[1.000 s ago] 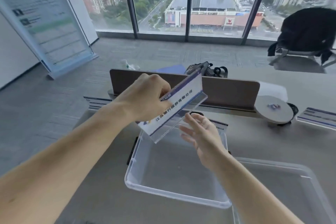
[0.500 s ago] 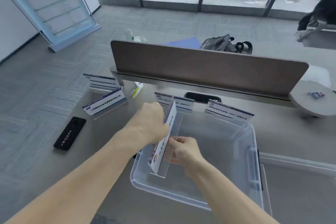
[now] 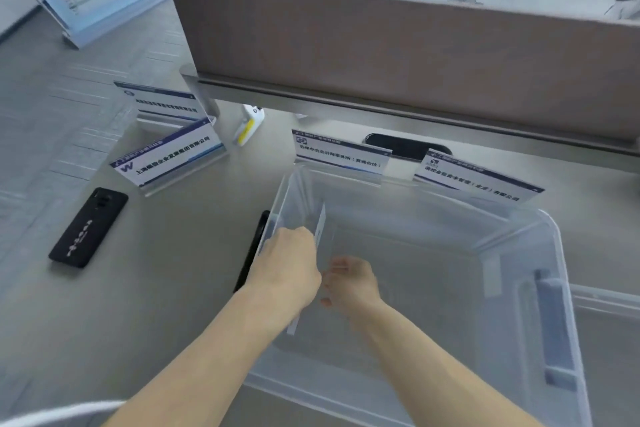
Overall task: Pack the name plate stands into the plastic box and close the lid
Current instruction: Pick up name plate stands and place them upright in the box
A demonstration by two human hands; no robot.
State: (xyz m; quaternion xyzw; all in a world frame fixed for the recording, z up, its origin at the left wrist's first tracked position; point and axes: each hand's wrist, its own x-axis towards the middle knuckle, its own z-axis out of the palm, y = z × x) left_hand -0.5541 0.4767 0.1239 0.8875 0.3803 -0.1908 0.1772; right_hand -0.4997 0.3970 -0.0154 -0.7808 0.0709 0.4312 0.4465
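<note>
A clear plastic box sits open on the grey table. Inside it, against the left wall, a name plate stand stands on edge. My left hand grips the top of that stand. My right hand is down in the box just right of it, fingers curled on the stand's clear base. Two more name plate stands stand behind the box. Two others are on the table to the left.
A black phone lies on the table at left. A brown divider panel runs across the back of the table. A white and yellow object lies under it. The box lid lies at right, partly seen.
The stand has gone from held in the air above the box down into it, turned on edge against the left wall. Both hands followed it in. The view tilted down.
</note>
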